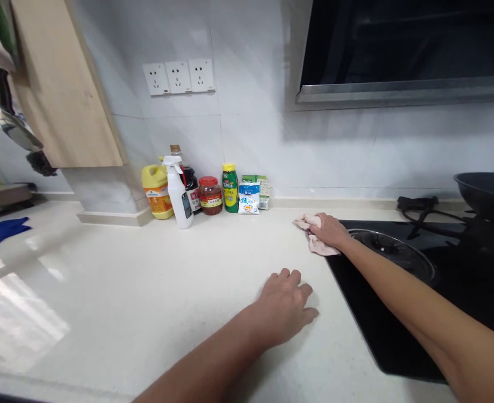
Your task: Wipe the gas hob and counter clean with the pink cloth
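A pale pink cloth (323, 247) is bunched under my right hand (330, 230), which presses it onto the counter at the back left corner of the black glass stovetop (368, 319). The fingers of that hand are closed on the cloth. Over the white countertop (146, 313), nearer to me, is my left hand (284, 305). Its fingers are bent but spread apart, the thumb points right, and it holds nothing. Whether its fingertips touch the counter I cannot tell.
Along the wall stand a yellow jug (158, 193), a white spray bottle (180, 196), a dark sauce bottle (191, 187), a red-lidded jar (210, 196), a green bottle (231, 190) and a white packet (249, 198). A black wok (488, 196) sits right; a blue cloth (1, 232) lies left.
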Action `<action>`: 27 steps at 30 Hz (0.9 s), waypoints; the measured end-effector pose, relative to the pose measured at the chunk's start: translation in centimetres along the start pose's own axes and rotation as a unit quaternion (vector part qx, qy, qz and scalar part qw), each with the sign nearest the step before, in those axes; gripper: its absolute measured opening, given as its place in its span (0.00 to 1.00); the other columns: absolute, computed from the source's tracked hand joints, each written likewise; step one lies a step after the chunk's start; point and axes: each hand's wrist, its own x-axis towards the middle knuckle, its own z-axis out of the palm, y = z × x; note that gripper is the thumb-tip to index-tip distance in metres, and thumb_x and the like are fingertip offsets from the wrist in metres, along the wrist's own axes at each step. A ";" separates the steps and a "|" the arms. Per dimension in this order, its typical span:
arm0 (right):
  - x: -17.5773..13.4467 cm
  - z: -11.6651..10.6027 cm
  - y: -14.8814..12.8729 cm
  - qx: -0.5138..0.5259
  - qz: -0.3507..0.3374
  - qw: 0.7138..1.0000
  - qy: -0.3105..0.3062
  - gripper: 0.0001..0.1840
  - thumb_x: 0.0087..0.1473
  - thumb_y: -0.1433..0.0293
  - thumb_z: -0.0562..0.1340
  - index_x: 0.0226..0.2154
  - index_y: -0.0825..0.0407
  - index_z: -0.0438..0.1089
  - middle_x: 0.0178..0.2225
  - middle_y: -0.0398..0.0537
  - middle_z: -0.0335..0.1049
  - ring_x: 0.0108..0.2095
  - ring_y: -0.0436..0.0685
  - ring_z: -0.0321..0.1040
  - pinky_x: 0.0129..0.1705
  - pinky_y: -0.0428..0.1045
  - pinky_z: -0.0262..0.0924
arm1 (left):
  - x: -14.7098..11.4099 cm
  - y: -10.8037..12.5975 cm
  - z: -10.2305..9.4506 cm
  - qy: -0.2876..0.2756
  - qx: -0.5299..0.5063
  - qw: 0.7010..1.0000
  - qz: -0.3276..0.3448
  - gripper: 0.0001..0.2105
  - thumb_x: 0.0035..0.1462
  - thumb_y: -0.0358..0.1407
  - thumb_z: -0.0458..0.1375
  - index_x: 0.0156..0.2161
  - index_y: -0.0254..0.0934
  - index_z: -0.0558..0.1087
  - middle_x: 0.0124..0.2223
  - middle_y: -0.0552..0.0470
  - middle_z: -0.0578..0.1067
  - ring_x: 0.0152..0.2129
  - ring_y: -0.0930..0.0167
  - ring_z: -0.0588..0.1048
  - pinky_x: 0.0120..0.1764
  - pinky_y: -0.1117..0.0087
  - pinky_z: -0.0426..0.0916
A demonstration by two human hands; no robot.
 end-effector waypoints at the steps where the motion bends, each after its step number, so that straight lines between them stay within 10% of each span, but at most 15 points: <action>1: -0.2 -0.2 0.4 -0.002 0.010 1.000 -0.001 0.27 0.61 0.55 0.56 0.55 0.56 0.64 0.50 0.62 0.71 0.49 0.68 0.69 0.45 0.54 0.60 | 0.0 0.0 -0.2 -0.006 -0.006 1.000 -0.002 0.14 0.67 0.44 0.55 0.48 0.36 0.75 0.47 0.45 0.72 0.44 0.61 0.70 0.47 0.60 0.68; 22: -22.5 -6.1 1.4 0.040 -0.153 0.986 0.054 0.23 0.64 0.60 0.54 0.58 0.51 0.62 0.59 0.58 0.65 0.59 0.66 0.63 0.59 0.59 0.59 | 0.3 1.2 0.5 0.003 -0.040 0.999 0.027 0.16 0.66 0.46 0.56 0.53 0.39 0.73 0.51 0.44 0.70 0.50 0.57 0.66 0.53 0.55 0.63; 27: -23.4 -6.9 1.2 0.038 -0.178 0.982 0.046 0.22 0.62 0.62 0.57 0.57 0.49 0.64 0.59 0.55 0.66 0.58 0.65 0.63 0.60 0.60 0.57 | 0.3 1.4 1.0 0.020 -0.049 0.998 0.036 0.17 0.65 0.46 0.57 0.54 0.40 0.72 0.52 0.44 0.70 0.51 0.57 0.66 0.54 0.54 0.63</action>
